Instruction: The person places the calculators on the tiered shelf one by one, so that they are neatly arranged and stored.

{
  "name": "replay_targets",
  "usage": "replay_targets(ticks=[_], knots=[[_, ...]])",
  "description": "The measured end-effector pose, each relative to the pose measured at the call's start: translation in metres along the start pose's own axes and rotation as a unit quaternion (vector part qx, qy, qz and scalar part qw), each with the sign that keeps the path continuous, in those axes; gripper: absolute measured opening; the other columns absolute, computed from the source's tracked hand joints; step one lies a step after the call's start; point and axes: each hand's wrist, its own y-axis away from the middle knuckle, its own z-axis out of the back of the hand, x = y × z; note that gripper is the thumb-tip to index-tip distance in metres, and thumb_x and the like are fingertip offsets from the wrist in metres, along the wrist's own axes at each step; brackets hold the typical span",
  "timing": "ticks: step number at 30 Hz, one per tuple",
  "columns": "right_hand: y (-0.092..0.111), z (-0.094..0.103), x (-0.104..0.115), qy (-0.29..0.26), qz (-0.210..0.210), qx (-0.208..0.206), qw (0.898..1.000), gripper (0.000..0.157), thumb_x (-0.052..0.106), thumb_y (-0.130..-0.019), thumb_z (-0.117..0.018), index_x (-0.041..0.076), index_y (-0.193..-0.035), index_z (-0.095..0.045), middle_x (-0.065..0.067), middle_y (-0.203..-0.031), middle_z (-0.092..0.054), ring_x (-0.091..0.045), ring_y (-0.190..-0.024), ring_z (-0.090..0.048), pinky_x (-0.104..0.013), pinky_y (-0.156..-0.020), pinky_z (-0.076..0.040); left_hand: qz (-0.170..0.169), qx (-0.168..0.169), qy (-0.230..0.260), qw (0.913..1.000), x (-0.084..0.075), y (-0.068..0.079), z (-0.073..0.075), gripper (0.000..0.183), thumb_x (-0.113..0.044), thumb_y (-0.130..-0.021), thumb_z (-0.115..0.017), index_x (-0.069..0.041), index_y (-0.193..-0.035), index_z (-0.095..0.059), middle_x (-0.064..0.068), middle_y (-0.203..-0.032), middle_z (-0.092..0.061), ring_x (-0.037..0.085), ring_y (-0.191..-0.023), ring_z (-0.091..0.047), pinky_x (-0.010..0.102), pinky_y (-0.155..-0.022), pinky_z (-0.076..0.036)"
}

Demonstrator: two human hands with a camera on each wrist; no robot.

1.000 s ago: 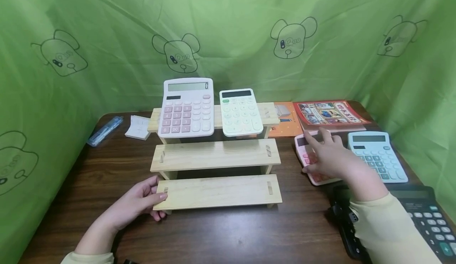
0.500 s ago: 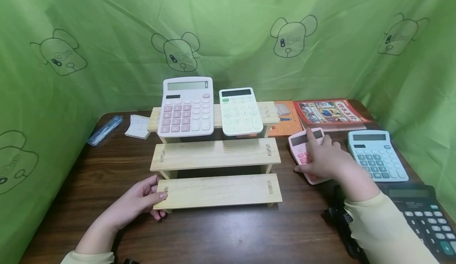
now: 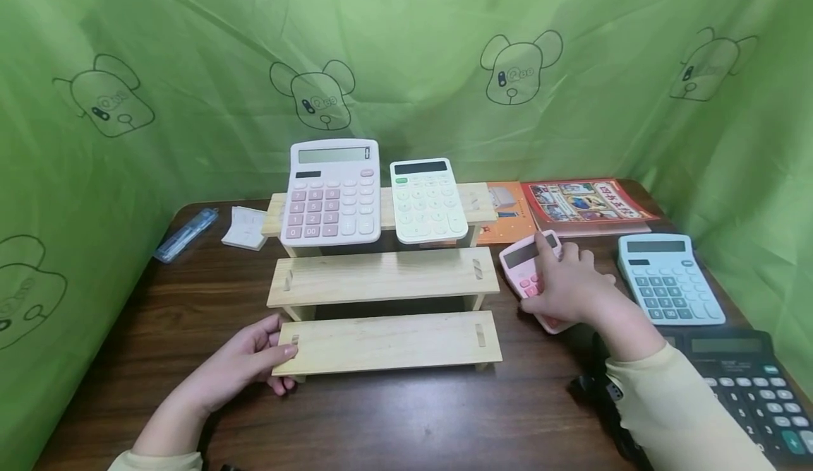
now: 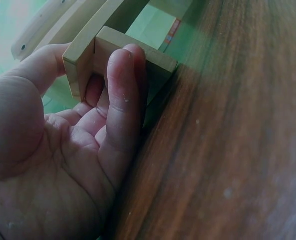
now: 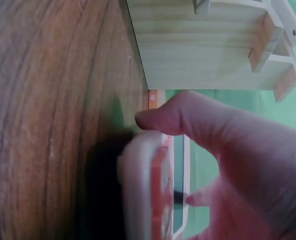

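My left hand (image 3: 238, 358) grips the left end of the lowest step of a three-step wooden stand (image 3: 394, 340), thumb on top and fingers curled round the end. My right hand (image 3: 574, 291) holds a pink calculator (image 3: 522, 255) right of the stand, thumb at one side and a finger reaching over its display. In the right wrist view the calculator (image 5: 137, 190) stands over a dark shadow, tilted from the table; the hand covers much of its keys. On the top step lean a large white-and-lilac calculator (image 3: 333, 192) and a smaller white-and-green calculator (image 3: 428, 199).
Farther right lie a light-blue calculator (image 3: 670, 280) and a black calculator (image 3: 730, 365), partly behind the right sleeve. A red comic-style book (image 3: 587, 203) and an orange booklet (image 3: 511, 210) lie at the back. White paper (image 3: 245, 227) and a blue packet (image 3: 185, 234) lie left. Green cloth surrounds the table.
My right hand has drawn the pink calculator leftward, away from the light-blue one and closer to the stand, and it has turned slightly. The left hand stays on the stand.
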Motion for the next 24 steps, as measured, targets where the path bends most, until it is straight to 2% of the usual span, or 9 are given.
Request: replay_targets(ticks=[4,9,11,15,21,24], knots=[[0.000,0.001,0.001,-0.001,-0.006,0.001,1.000,0.129,0.061,-0.061,-0.076,0.010,-0.155,-0.004,-0.034,-0.126,-0.031,-0.049,-0.106,-0.034,-0.076,-0.062,-0.038,-0.005,0.001,0.000,1.0000,0.000,0.000,0.000,0.029,-0.012,-0.102,-0.049,0.007,-0.122,-0.038,0.031,-0.098,-0.061,0.042,-0.073,-0.066,0.056,-0.060,-0.057],[0.006,0.011,0.003,-0.013,0.009,-0.003,1.000,0.126,0.058,-0.063,-0.075,0.009,-0.155,-0.004,-0.033,-0.128,-0.032,-0.046,-0.104,-0.036,-0.064,-0.059,-0.043,-0.007,0.004,0.000,1.0000,0.000,0.000,0.000,0.030,-0.012,-0.102,-0.049,0.007,-0.123,-0.038,0.031,-0.098,-0.061,0.041,-0.073,-0.066,0.055,-0.060,-0.057],[0.010,0.016,0.005,-0.016,0.021,-0.015,1.000,0.124,0.057,-0.065,-0.075,0.010,-0.156,-0.004,-0.033,-0.131,-0.031,-0.045,-0.104,-0.036,-0.062,-0.061,-0.044,-0.007,0.003,0.000,1.0000,-0.001,0.001,0.000,0.031,-0.012,-0.102,-0.049,0.007,-0.123,-0.038,0.031,-0.098,-0.061,0.042,-0.073,-0.066,0.055,-0.060,-0.057],[0.021,0.027,0.011,-0.028,0.039,-0.051,0.998,0.126,0.057,-0.066,-0.075,0.013,-0.156,0.002,-0.033,-0.139,-0.027,-0.047,-0.109,-0.035,-0.066,-0.066,-0.045,-0.005,-0.001,-0.001,1.0000,-0.001,0.000,0.000,0.030,-0.012,-0.102,-0.049,0.007,-0.122,-0.038,0.031,-0.098,-0.061,0.042,-0.073,-0.066,0.056,-0.060,-0.057],[0.040,0.044,0.024,-0.044,0.067,-0.109,0.991,0.128,0.053,-0.066,-0.078,0.015,-0.156,0.005,-0.032,-0.138,-0.029,-0.050,-0.119,-0.031,-0.065,-0.070,-0.047,-0.001,-0.003,-0.001,1.0000,-0.001,0.000,0.000,0.030,-0.013,-0.102,-0.050,0.007,-0.122,-0.039,0.031,-0.098,-0.061,0.043,-0.074,-0.066,0.056,-0.060,-0.057],[0.050,0.051,0.029,-0.050,0.086,-0.123,0.987,0.127,0.052,-0.067,-0.080,0.017,-0.156,0.004,-0.030,-0.136,-0.031,-0.047,-0.120,-0.030,-0.061,-0.073,-0.048,-0.001,-0.003,-0.003,1.0000,-0.001,0.000,0.000,0.031,-0.013,-0.102,-0.050,0.007,-0.123,-0.038,0.031,-0.098,-0.061,0.042,-0.073,-0.066,0.056,-0.060,-0.057]])
